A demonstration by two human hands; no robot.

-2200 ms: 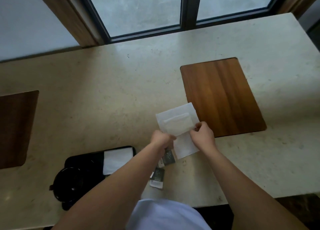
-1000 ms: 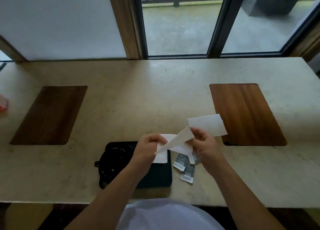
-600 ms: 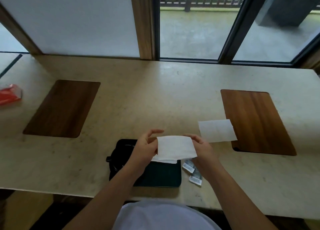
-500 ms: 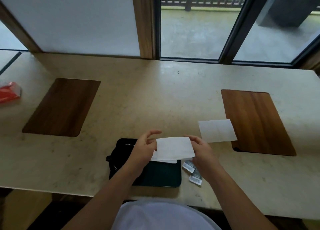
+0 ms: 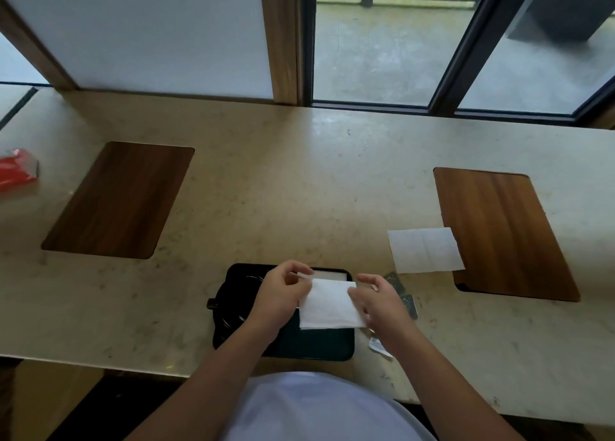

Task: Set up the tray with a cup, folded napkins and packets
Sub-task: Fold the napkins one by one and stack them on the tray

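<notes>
Folded napkin [image 5: 329, 304] — over tray [image 5: 312, 349], near surface's front edge.
Left hand [image 5: 283, 296] and right hand [image 5: 377, 302] pinch its side edges; held roughly flat, long axis left–right.

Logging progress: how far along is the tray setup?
Done: cup sits on the tray, one napkin under the held one. In hand: left hand and right hand hold a folded napkin over the tray. Left: spare napkin and packets lie on the counter.

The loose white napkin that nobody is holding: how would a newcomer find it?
Start at the right-hand dark wooden inlay in the beige stone counter. The flat white paper napkin overlaps that inlay's left edge. Unlike the white napkin held over the black tray, no hand touches it.
</notes>
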